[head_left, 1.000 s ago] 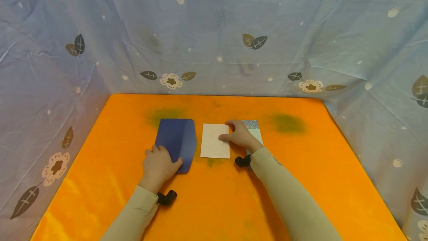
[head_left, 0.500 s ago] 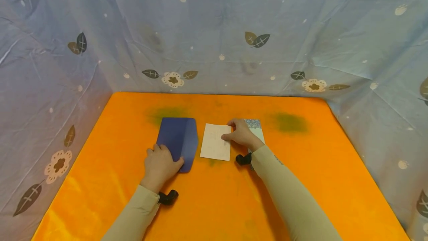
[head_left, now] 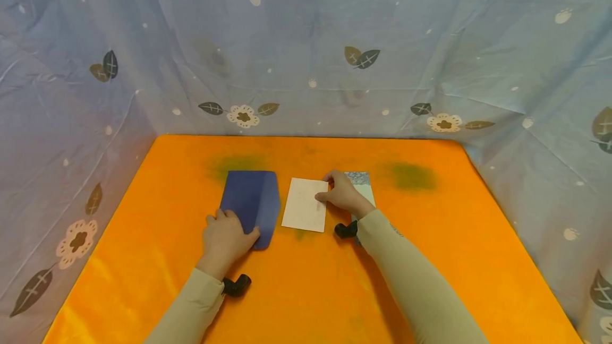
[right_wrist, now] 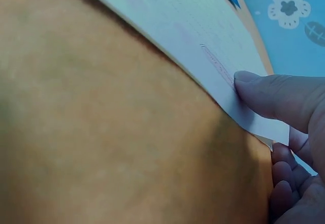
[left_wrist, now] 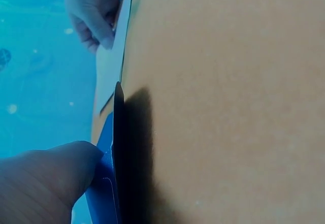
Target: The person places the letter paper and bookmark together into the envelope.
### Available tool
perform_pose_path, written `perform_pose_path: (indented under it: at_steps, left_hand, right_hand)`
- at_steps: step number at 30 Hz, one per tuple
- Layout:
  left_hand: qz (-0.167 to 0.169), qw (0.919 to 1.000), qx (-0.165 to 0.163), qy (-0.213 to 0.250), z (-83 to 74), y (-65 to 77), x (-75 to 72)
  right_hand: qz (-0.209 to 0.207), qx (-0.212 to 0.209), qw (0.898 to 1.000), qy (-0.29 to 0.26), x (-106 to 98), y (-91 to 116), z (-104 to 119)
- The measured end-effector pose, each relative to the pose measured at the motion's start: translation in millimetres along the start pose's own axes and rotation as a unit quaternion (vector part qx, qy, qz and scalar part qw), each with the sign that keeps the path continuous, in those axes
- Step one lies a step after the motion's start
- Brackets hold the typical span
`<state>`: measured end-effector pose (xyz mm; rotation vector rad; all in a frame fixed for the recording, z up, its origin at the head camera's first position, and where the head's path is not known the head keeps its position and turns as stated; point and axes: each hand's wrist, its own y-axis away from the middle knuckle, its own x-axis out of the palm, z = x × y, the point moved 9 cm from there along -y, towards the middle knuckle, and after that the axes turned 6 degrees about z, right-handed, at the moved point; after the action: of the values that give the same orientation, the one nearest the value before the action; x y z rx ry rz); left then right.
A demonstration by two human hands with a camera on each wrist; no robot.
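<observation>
In the middle of the orange table (head_left: 296,301), between the two hands, is the card (head_left: 301,205), white with faint marks, turned a little askew, its near edge lower on the right than on the left. Its left edge faces the flap of the envelope (head_left: 246,192) across a narrow strip of orange; the two lie just beside each other, apart. On the card's right, the fingers of the right hand come between it and the patterned paper (head_left: 358,178), which lies partly hidden by that hand and its forearm. Along the card's far edge, a band of orange reaches to the curtain (head_left: 306,41); toward the person, a broader stretch of table lies between the sleeves.

The right hand (head_left: 345,195) pinches the card near its far right corner, thumb flat on the face and the fingers at and behind the edge. In the right wrist view, the card's long edge casts a shadow on the table, and its corner shows beyond the thumb.

The left hand (head_left: 227,240) holds the envelope at its near left part, thumb on the face and the other fingers at the left edge; how far they reach underneath is hidden. The left wrist view shows the envelope's edge standing up from the table with a dark shadow beside it. A black device (head_left: 236,285) sits at the left cuff, another at the right.
</observation>
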<state>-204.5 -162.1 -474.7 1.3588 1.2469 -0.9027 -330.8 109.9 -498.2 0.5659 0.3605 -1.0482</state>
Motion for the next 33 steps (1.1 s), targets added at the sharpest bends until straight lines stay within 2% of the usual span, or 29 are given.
perform_pose_path:
  at_steps: [4,14,19,27,29,33]
  left_hand:
    - [-0.003,1.0000,0.001,-0.001,0.0,0.1,-0.4]
    - [-0.018,0.9998,0.003,-0.002,0.5,1.1,-3.3]
    - [-0.015,0.9999,0.004,0.000,0.4,1.3,-2.5]
    - [-0.019,0.9998,0.004,0.006,-0.4,2.3,-4.0]
    - [-0.022,0.9997,0.006,0.006,-0.8,2.3,-4.6]
    - [-0.026,0.9996,0.009,0.007,-1.3,2.3,-4.8]
  right_hand:
    - [0.001,-0.005,1.000,-0.001,1,-1,-1]
    - [0.014,-0.001,0.999,0.044,1,-5,2]
    - [0.011,0.008,0.998,0.054,1,-5,3]
    - [0.001,-0.009,0.999,0.044,1,3,8]
    - [0.004,-0.009,1.000,0.029,0,7,8]
    - [0.000,-0.004,1.000,0.031,-6,13,6]
